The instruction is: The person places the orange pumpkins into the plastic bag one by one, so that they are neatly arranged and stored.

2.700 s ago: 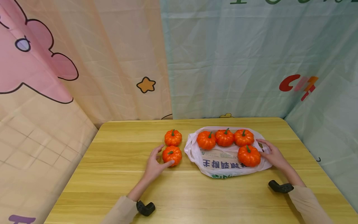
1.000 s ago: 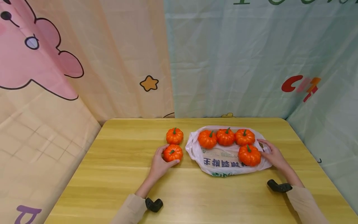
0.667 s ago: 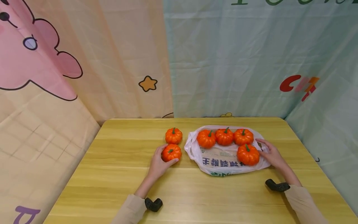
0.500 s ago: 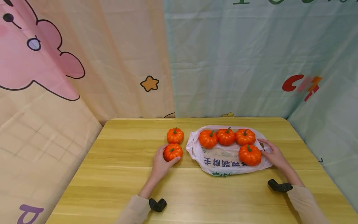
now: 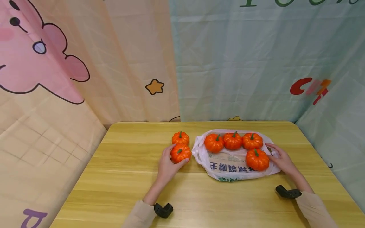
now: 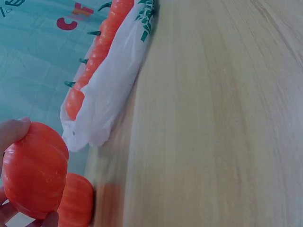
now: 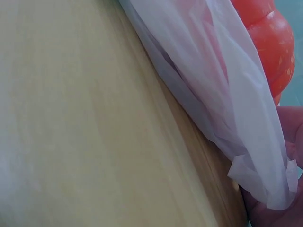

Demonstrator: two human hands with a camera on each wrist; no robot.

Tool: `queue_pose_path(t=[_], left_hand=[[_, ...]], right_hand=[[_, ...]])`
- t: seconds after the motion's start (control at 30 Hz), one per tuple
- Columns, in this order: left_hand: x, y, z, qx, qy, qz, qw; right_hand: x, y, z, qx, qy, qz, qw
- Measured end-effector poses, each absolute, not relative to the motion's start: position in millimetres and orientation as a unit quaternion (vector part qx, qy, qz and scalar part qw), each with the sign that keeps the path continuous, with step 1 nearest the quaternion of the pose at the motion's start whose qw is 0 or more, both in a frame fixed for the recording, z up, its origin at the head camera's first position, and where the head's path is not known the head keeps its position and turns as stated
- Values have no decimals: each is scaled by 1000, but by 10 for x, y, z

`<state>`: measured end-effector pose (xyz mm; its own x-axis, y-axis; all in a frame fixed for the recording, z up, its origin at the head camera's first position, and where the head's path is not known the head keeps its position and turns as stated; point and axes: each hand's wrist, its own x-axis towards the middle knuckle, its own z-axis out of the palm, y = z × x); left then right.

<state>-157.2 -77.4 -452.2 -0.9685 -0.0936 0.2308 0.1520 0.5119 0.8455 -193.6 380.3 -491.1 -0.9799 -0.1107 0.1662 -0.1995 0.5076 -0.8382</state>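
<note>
My left hand [image 5: 168, 166] grips a small orange pumpkin [image 5: 182, 153] with a green stem, thumb at its near side and fingers behind. In the left wrist view this pumpkin [image 6: 35, 172] is raised off the table, overlapping a second pumpkin [image 6: 78, 201] that stands just beyond it. To the right lies a white plastic bag [image 5: 201, 155], its mouth spread wide. Three pumpkins [image 5: 233, 141] line its back side and another pumpkin [image 5: 257, 160] sits at its right front. My right hand [image 5: 285, 161] holds the bag's right rim, thumb beside that front pumpkin.
Everything rests on a wooden table [image 5: 228, 202], whose back edge meets printed curtains [image 5: 228, 63]. Dark curved devices, one of them the left band [image 5: 163, 210], are worn at both wrists. Printed lettering shows on the bag's inner side.
My left hand has closed round the front pumpkin and raised it slightly, so it now overlaps the rear one more. The right hand and the bag have stayed in place.
</note>
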Motion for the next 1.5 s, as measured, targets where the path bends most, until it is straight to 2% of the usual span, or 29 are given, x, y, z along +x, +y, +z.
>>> queue_pose_path(t=[0.3,0.53,1.0,1.3,1.5], left_hand=[[-1574,-541,-4346,-71,-858,-492,131],[-1600,-347,-4314,-87,-849,-513,95],[-1666,92,-4404,-137,-837,-528,50],[-1705,391,-4478,-160,-833,-528,48],[-1712,522,-4529,-148,-835,-529,30]], right_hand=[[-1928,3807,-4913,83,-870,484,41],[-1925,3802,-4918,80,-867,491,38],[-1940,3781,-4877,68,-873,482,26],[-1940,3803,-4871,81,-868,487,39],[-1941,3793,-4876,83,-868,489,34]])
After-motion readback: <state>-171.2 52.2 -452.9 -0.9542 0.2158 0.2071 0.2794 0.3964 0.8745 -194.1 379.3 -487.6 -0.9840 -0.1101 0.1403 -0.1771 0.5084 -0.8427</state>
